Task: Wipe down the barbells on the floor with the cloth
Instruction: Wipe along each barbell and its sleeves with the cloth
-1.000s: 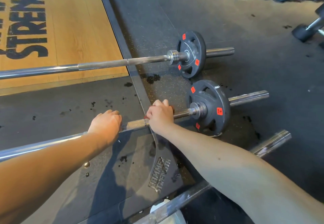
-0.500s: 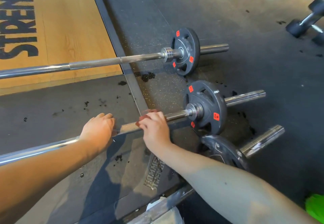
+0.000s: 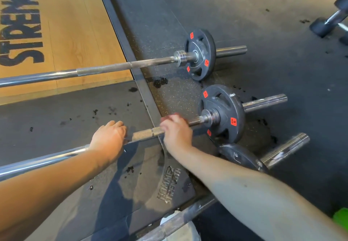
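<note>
Both hands clamped the middle barbell (image 3: 146, 133), a knurled stretch bare between them: left hand (image 3: 108, 139) farther from its plate (image 3: 224, 112), blurred right hand (image 3: 176, 131) nearer.

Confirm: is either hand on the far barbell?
No: the left hand and right hand are both on the middle barbell; the far barbell lies beyond them, untouched.

The weight plate (image 3: 235, 108) is dark grey with orange-red labels. The wooden platform (image 3: 75, 24) is tan with black lettering, the rubber floor (image 3: 178, 93) pale-speckled.
</note>
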`<state>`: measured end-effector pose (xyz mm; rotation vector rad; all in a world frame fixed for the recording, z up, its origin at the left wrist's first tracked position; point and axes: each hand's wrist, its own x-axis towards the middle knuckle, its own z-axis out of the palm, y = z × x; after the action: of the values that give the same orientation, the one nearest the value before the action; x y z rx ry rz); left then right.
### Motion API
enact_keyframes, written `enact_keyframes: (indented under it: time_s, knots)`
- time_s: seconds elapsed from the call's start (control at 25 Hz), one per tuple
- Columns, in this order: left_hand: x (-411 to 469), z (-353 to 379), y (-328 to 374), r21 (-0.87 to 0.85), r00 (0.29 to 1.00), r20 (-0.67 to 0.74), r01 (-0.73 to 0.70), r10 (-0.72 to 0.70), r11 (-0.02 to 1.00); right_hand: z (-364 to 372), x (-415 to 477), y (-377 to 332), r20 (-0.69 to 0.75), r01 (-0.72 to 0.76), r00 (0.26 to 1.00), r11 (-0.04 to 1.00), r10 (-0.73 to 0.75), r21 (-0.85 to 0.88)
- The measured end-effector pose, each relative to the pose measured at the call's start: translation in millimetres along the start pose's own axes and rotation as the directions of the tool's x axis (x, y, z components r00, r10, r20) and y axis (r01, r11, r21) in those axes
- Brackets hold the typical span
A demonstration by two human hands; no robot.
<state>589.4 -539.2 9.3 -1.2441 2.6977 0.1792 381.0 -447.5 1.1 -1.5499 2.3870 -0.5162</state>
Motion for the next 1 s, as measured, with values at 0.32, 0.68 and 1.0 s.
enact_keyframes:
  time_s: [0.32,0.68,1.0]
  knots:
    - [4,3,-3,0.006,1.000,-0.019,-0.010,0.010,1.000,-18,0,44,-0.005,0.242,0.970,0.967,-0.243,-0.080]
    - [8,6,-8,-0.061,0.999,-0.034,0.035,-0.037,0.998,26,-27,-12,-0.050,-0.235,0.956,0.859,0.288,0.454]
    - [12,4,-8,-0.132,0.998,-0.035,0.056,-0.061,0.990,-5,9,69,-0.225,-0.377,0.837,0.823,0.499,0.425]
